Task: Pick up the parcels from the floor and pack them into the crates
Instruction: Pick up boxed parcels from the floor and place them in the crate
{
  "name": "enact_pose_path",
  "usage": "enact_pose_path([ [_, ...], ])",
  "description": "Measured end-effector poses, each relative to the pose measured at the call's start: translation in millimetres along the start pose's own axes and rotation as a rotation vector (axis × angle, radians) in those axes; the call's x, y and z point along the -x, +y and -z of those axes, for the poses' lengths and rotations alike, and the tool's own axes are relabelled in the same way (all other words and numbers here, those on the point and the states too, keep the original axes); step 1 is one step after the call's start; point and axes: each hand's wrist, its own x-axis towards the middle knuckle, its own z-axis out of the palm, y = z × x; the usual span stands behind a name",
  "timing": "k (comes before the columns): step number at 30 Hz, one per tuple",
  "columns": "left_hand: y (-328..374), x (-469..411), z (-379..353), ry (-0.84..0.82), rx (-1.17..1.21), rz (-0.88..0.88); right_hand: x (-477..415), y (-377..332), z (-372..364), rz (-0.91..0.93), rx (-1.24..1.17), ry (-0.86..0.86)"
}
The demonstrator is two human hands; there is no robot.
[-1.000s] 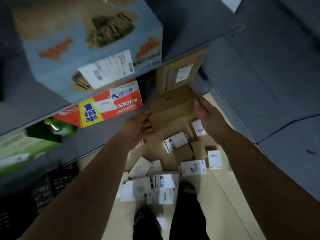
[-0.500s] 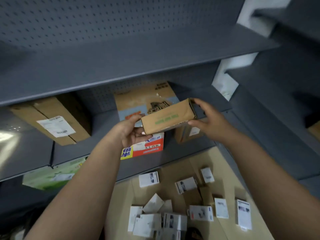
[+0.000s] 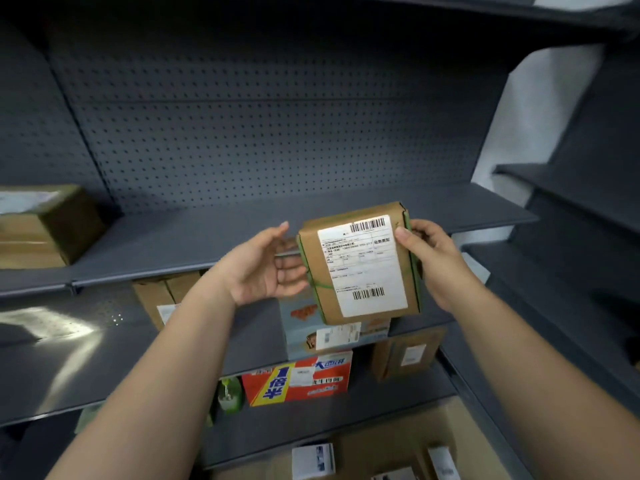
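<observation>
I hold a brown cardboard parcel (image 3: 360,265) with green edge tape at chest height, in front of the grey shelving. Its white shipping label with two barcodes faces me. My right hand (image 3: 433,254) grips the parcel's right edge, thumb on the label's corner. At the parcel's left edge is my left hand (image 3: 266,268), palm up, fingertips touching the box from behind. Several small white parcels (image 3: 313,460) lie on the floor at the bottom of the view. No crate is visible.
Grey metal shelves (image 3: 194,244) with a pegboard back fill the view. A brown box (image 3: 45,226) stands on the upper shelf at left. Lower shelves hold a blue box (image 3: 332,334), a red and yellow box (image 3: 298,379), brown boxes (image 3: 405,351) and a green bottle (image 3: 230,393).
Both hands have lifted the brown parcel from floor level to chest height and turned it so the label faces me. My view has swung up from the floor to the shelves.
</observation>
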Motion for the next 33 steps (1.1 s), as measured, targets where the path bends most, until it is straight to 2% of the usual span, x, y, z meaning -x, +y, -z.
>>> enact_pose_path([
  [7,34.5,39.6,-17.4,-0.047,-0.307,-0.336,14.0,-65.9,-27.5,-0.028,-0.258,0.018],
  [11,37.3,54.4,-25.8,-0.078,-0.394,-0.443,24.6,-94.4,-35.2,-0.028,-0.338,-0.013],
  [16,31.3,58.2,-33.3,-0.136,-0.293,-0.458,34.7,-119.6,-36.3,-0.011,-0.398,-0.003],
  [23,17.8,59.1,-64.0,-0.036,-0.186,-0.605,43.0,-133.1,-18.0,0.129,-0.29,0.06],
  [28,10.4,68.1,-95.0,0.026,-0.085,-0.642,61.6,-132.9,12.4,0.185,-0.338,-0.004],
  [33,3.4,85.1,-139.7,0.069,-0.003,-0.684,93.7,-129.4,46.4,0.24,-0.224,0.064],
])
